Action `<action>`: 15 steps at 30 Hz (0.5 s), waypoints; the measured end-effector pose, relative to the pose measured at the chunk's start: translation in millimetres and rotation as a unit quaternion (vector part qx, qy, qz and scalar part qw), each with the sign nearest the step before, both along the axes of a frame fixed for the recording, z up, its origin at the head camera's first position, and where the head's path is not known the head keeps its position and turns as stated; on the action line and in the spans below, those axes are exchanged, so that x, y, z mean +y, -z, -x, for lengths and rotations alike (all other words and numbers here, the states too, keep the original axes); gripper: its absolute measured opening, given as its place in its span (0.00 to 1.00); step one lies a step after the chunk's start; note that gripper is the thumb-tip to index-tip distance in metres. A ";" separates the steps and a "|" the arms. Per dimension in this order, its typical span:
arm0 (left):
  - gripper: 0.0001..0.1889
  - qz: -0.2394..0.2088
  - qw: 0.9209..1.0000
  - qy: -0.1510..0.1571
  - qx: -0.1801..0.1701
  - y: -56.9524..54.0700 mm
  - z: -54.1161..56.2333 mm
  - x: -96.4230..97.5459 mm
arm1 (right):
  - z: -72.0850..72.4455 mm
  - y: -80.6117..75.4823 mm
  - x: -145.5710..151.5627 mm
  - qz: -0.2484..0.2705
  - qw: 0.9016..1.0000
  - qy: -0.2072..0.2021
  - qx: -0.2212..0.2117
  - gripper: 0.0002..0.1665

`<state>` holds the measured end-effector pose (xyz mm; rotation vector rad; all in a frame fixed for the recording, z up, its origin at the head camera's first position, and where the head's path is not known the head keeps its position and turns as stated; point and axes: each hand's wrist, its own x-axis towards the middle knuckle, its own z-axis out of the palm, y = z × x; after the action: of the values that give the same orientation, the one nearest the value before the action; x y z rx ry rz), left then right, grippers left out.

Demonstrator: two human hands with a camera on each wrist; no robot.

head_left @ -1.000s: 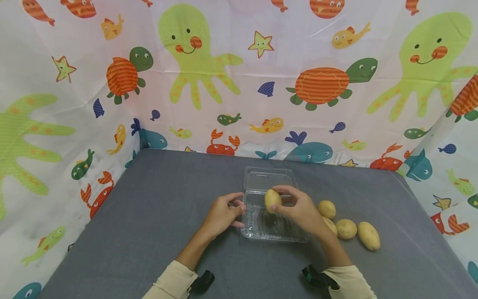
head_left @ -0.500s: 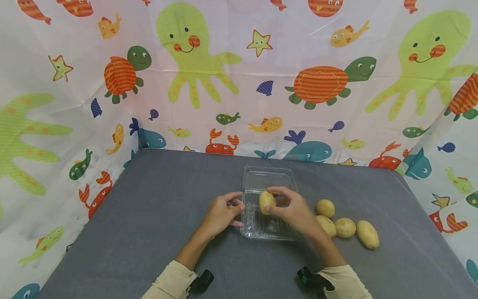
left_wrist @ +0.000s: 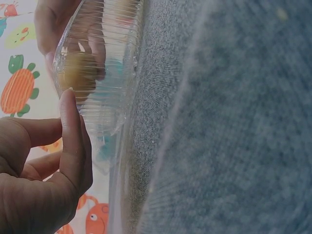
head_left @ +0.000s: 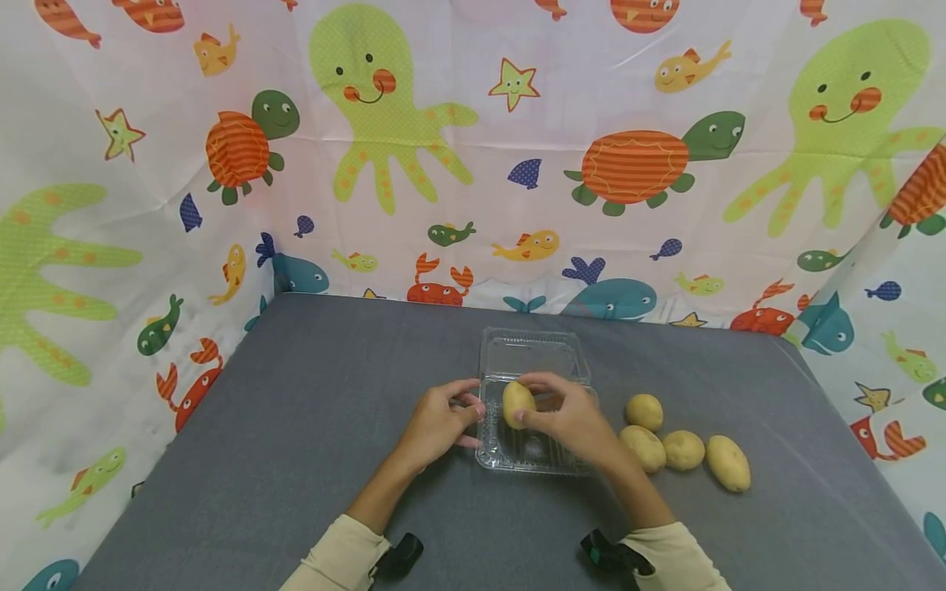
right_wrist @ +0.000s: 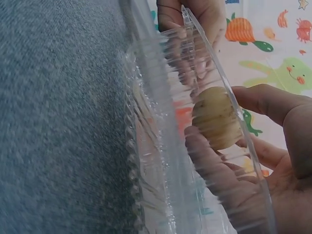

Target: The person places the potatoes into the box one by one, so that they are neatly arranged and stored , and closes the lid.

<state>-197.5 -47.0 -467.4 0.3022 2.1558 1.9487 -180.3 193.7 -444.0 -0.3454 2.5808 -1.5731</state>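
Note:
A clear plastic clamshell container lies on the grey cloth, its lid folded back away from me. My left hand holds the container's left edge, its thumb and fingertips right at the rim. Over the container's base, my right hand grips a yellow potato between thumb and fingers. In the right wrist view that potato shows partly through the clear wall, and the left hand appears beyond it. The left wrist view also shows the potato behind the ribbed plastic, just past the left fingertips.
Several loose potatoes lie right of the container: one at the back, others grouped in front, and an oblong potato farthest right. The grey tabletop is bordered by a white curtain printed with sea animals.
The right hand has carried the potato leftward and slightly nearer me over the container base. The left hand has kept its place at the rim.

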 end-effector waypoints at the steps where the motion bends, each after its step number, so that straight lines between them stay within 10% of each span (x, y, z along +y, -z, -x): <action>1: 0.25 0.000 1.000 0.000 0.001 -0.1 -0.2 -0.2 | 0.0 0.3 -0.9 -0.002 1.000 0.001 -0.002 0.31; 15: 0.24 0.008 1.000 0.001 0.002 -0.6 -0.6 -0.8 | 1.4 3.6 -9.8 -0.030 0.999 -0.001 -0.029 0.31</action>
<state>-197.0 -47.8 -466.8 0.3039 2.1719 1.9302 -181.7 183.8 -447.6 -0.2934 2.5767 -1.4797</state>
